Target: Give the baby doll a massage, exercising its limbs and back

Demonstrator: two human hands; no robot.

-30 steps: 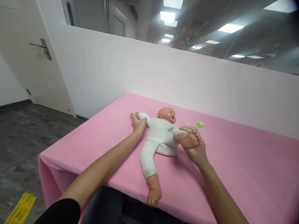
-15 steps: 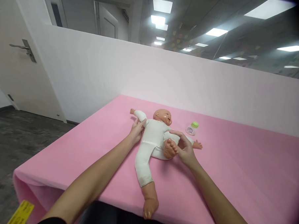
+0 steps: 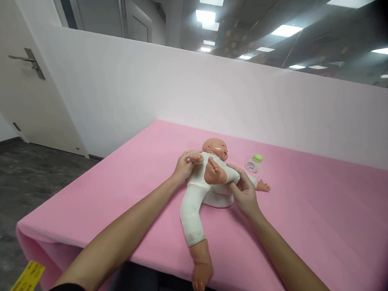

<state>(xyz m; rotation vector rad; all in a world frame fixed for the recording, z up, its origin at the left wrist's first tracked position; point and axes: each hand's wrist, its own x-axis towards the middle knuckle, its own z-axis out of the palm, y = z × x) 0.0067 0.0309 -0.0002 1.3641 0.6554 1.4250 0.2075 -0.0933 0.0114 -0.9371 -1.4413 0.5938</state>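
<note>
Lying on its back near the middle of the pink worktop (image 3: 125, 195), the baby doll (image 3: 205, 185) in its white suit is held at two limbs. The left hand (image 3: 183, 166) is closed in a grip around the doll's forearm, folding that arm (image 3: 194, 158) across the chest so the small fist sits just above the torso. The right hand (image 3: 244, 190) is wrapped around the thigh of one leg, which is lifted and bent so that the bare foot (image 3: 212, 170) stands over the belly, close to the folded arm. The other leg (image 3: 194, 231) lies straight toward the near edge of the worktop, its foot hanging just past the edge. The doll's far arm rests flat, its hand near a small bottle with a green cap (image 3: 254, 163), which stands apart from both hands. Judged from this position, sound handling calls for holding the padded limb sections rather than the hard foot or fist, bending at the soft joints without twisting, and keeping the torso flat and the head steady on the cloth.
</note>
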